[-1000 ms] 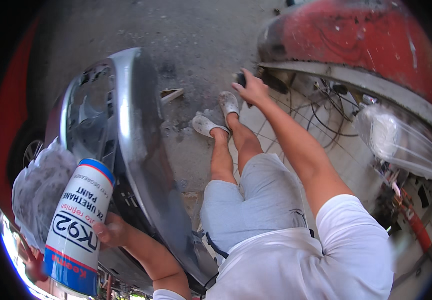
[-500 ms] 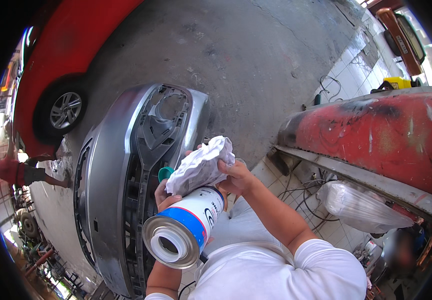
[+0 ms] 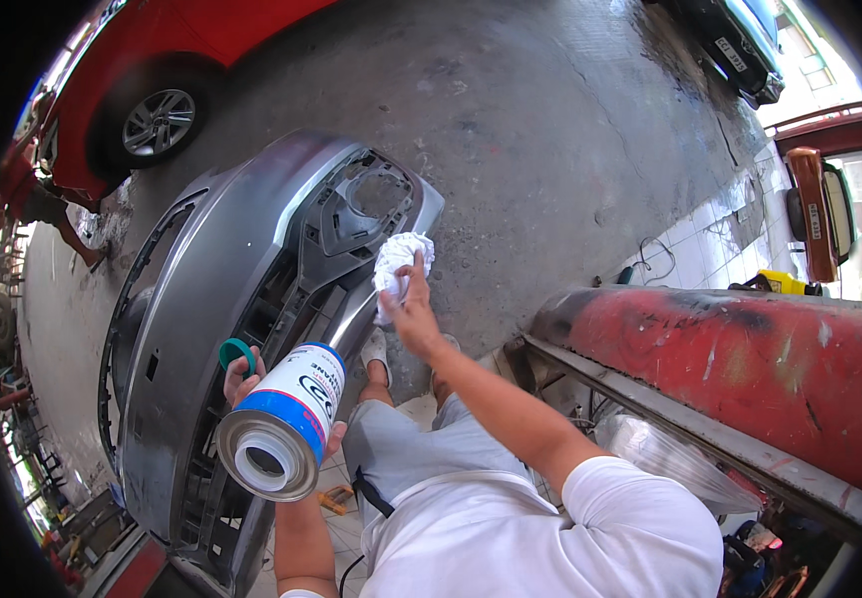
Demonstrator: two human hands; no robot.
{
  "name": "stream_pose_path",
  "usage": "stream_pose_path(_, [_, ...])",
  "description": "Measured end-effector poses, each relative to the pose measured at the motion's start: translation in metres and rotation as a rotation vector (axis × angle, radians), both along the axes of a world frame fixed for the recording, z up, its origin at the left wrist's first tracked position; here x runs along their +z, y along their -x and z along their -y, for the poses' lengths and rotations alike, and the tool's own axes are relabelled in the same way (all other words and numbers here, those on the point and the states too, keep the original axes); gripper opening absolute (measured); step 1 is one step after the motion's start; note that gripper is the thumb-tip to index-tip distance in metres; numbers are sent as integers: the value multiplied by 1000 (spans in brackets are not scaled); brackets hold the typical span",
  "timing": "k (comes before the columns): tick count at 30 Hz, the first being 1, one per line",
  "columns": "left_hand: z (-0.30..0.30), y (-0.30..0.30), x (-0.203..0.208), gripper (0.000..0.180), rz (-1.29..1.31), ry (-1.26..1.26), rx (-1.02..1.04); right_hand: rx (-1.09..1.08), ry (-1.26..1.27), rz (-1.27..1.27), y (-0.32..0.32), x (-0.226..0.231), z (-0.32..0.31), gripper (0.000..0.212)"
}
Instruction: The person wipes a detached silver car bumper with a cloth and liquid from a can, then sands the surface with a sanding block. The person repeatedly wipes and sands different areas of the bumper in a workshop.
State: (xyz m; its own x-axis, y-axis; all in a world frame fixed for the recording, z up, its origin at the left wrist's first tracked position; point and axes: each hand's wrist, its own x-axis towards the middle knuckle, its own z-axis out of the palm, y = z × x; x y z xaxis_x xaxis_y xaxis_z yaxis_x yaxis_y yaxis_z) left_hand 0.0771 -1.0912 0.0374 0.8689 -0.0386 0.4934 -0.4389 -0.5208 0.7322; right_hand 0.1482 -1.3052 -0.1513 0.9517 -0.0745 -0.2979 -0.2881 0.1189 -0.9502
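Note:
My left hand [image 3: 242, 382] is wrapped around a white and blue metal can [image 3: 286, 414], tilted so its round opening faces back toward me. A green cap [image 3: 237, 352] shows by the fingers of that hand. With my right hand [image 3: 413, 317] I grip a crumpled white cloth [image 3: 403, 265], arm stretched forward. The cloth is at the inner edge of a grey car bumper [image 3: 216, 269]; whether it touches the bumper I cannot tell. The bumper lies lengthwise on my left, its openings and dark grille part turned toward me.
At the upper left stands a red car [image 3: 132, 90]. A large red tank-like body [image 3: 730, 369] on a metal rail is at my right, with a plastic-wrapped bundle [image 3: 675, 458] beneath it. A person in red [image 3: 27, 189] is at the far left. Cables [image 3: 658, 257] lie on the tiles.
My right hand has carried the cloth away from the can, forward to the bumper's edge. My left hand has moved left and slightly down with the can. The view has shifted.

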Motion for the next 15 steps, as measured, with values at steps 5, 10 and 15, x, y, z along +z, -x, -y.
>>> stream_pose_path(5, [-19,20,-5,103,-45,12,118,-3,723,281,19,-4,-51,60])
stream_pose_path(10, [-45,26,-9,102,-109,18,134,257,571,-291,-133,-56,22,72])
stream_pose_path(15, [-70,21,-18,101,-149,69,149,380,733,-563,-189,-88,33,88])
